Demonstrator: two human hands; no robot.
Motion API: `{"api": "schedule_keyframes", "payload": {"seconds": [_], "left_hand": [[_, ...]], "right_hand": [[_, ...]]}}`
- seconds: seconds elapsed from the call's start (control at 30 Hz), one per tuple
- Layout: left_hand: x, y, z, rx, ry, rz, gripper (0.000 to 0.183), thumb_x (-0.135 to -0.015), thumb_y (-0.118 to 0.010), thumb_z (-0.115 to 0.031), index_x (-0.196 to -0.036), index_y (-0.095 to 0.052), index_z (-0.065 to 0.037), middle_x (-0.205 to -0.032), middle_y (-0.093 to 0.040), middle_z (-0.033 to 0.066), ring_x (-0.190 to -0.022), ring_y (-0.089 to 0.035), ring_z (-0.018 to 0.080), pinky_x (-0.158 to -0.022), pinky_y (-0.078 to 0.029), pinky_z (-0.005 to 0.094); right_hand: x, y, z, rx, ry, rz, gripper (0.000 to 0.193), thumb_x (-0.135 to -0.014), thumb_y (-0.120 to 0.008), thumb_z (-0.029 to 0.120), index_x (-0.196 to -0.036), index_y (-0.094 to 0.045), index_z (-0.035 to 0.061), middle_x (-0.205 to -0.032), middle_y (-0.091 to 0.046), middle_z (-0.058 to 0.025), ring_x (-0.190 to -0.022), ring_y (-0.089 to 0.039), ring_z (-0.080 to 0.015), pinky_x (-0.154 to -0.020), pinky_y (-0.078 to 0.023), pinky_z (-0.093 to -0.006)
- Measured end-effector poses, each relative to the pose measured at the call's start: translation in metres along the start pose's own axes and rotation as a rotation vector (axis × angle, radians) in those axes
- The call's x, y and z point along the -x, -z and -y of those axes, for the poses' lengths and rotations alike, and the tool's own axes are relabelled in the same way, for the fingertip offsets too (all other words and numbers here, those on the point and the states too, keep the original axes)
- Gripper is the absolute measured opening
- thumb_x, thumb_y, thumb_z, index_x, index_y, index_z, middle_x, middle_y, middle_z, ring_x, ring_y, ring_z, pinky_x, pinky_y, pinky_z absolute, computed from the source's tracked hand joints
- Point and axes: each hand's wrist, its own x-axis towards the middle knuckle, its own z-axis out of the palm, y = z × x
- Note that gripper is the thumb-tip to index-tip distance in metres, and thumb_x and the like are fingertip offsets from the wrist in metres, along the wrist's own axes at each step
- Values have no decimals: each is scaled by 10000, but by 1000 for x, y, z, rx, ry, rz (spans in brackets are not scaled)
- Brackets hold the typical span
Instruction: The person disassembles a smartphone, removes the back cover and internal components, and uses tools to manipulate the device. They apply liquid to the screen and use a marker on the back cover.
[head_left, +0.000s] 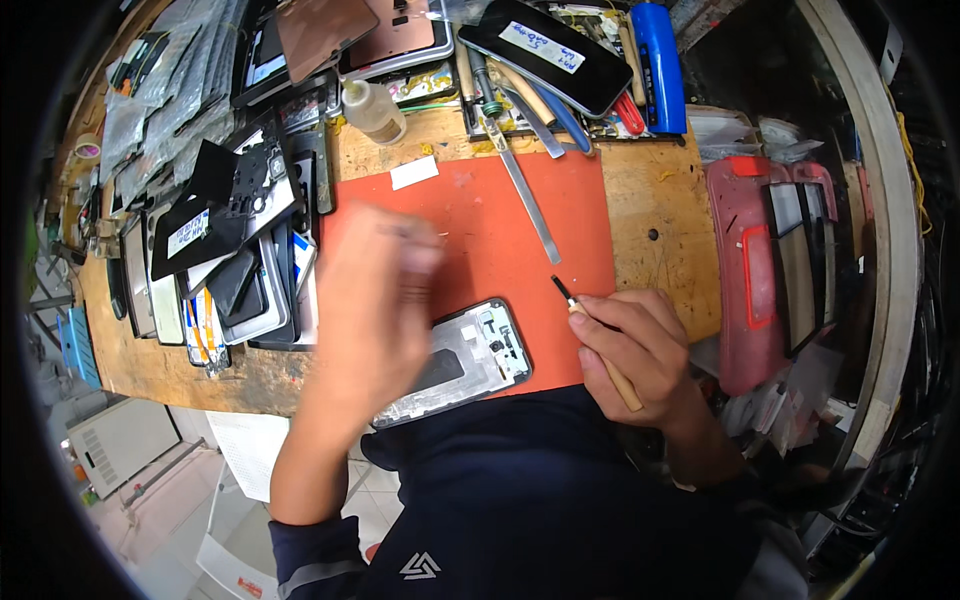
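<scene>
My right hand (648,345) is closed round a thin tool with a pale wooden handle (624,386); its short dark tip points up and left over the orange-red mat (575,215). Smeared by motion, my left hand (372,300) hovers over the mat's left part, and its fingers cannot be made out. Below and beside it lies an opened phone frame (508,345), grey metal with small parts at its right end, partly hidden by that hand. A flat metal spatula (525,195) rests on the mat just beyond the tool's tip.
Stacked phone parts (235,250) crowd the left side. A small bottle (374,112), a white label (414,172) and a black phone (546,55) lie along the back, near a blue cylinder (657,70). At right stands a red plastic case (748,290).
</scene>
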Motion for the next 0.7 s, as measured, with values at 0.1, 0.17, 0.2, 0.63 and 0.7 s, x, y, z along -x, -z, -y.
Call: {"api": "schedule_keyframes", "payload": {"seconds": [0.1, 0.17, 0.2, 0.63, 0.7], "left_hand": [[13, 37, -12, 203, 284, -97, 83, -997, -731, -79, -926, -695, -57, -762, -579, 84, -697, -606, 294, -641, -494, 395], [37, 38, -25, 10, -26, 148, 250, -1002, -766, -295, -1006, -698, -54, -815, -629, 105, -761, -649, 304, -688, -518, 402], [43, 38, -33, -101, -192, 320, 421, -1001, -777, -442, -1101, -706, -39, -881, -680, 132, -837, -698, 320, -745, -551, 412], [109, 10, -38, 49, -292, 416, 550, -842, -906, -209, -1313, -715, 1, -1402, -648, 243, -1292, -639, 476, -1157, -495, 589], [73, 27, -33, -207, -65, 476, 659, -854, -896, -263, -1438, -676, -53, -1466, -589, 233, -1346, -592, 452, -1129, -483, 577]], "right_hand": [[8, -6, -2, 28, -12, -47, 400, -746, -772, -4, -1146, -783, -24, -1129, -745, -159, -903, -709, -312, -783, -540, -423], [6, -9, -2, 36, 21, -51, 396, -745, -763, -1, -1140, -785, -22, -1124, -744, -157, -894, -706, -311, -774, -535, -422], [6, -8, -2, 43, 24, -46, 393, -749, -761, 6, -1140, -785, -21, -1121, -742, -157, -890, -705, -312, -772, -535, -425], [4, -6, -12, -173, -70, -153, 259, -844, -756, -60, -1098, -749, -14, -1038, -727, -175, -856, -700, -317, -746, -531, -433], [-3, -6, -16, -236, -155, -166, 228, -874, -750, -84, -1087, -736, -4, -1018, -720, -180, -853, -702, -323, -745, -534, -424]]}}
